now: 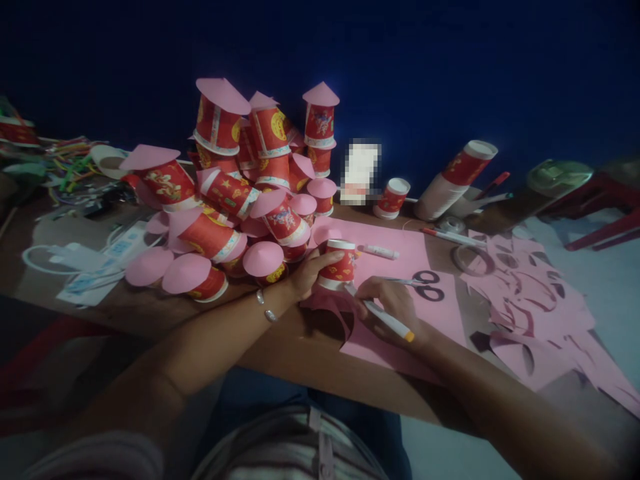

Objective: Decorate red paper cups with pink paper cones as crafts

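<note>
My left hand (307, 275) grips the side of a red paper cup (340, 263), which stands rim down over pink paper (405, 233). In my right hand (387, 301) is a white pen (390, 321) with an orange end. Its tip meets the lower part of the cup. Just right of that hand lie scissors (429, 285) with dark handles, on the paper. A capped white marker or glue tube (381, 251) rests behind them.
Many red cups with pink cone tops (280, 217) are piled at the left. A stack of cups (456, 180), a tape roll (473, 259) and pink paper scraps (535, 300) are at the right. A power strip (103, 263) lies far left.
</note>
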A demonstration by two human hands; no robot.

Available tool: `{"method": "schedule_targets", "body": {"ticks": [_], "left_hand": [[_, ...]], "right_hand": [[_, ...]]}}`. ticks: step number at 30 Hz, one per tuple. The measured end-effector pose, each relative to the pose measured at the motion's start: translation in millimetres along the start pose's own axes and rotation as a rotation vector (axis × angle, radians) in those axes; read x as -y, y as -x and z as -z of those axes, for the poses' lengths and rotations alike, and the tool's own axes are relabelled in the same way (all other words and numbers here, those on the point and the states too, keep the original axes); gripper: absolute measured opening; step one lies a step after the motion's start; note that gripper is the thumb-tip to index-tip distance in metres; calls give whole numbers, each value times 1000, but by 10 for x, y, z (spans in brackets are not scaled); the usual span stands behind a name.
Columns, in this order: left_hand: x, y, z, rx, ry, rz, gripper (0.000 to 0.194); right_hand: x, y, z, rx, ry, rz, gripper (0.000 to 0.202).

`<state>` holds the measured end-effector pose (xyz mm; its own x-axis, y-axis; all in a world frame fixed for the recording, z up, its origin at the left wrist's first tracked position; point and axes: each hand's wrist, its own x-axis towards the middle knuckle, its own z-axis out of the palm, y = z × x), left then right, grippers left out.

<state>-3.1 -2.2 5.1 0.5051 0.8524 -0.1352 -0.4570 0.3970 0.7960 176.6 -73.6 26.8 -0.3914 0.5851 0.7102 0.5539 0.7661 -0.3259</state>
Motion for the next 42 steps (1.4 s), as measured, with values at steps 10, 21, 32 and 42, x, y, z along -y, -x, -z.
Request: {"method": "schedule_targets", "body": {"ticks": [10, 21, 32, 42], "left_hand": [[-3, -6, 2, 6, 20, 3, 41], [-5, -11, 2, 15, 49, 4, 43], [29, -19, 23, 6, 20, -8, 42], [14, -7, 12, -3, -1, -1, 44]], "right_hand": [[32, -8, 5, -33, -8, 106, 13], [-19, 20, -14, -49, 1, 88, 9], [-29, 23, -29, -37, 21, 82, 11], [-15, 21, -50, -32, 18, 97, 10]]}}
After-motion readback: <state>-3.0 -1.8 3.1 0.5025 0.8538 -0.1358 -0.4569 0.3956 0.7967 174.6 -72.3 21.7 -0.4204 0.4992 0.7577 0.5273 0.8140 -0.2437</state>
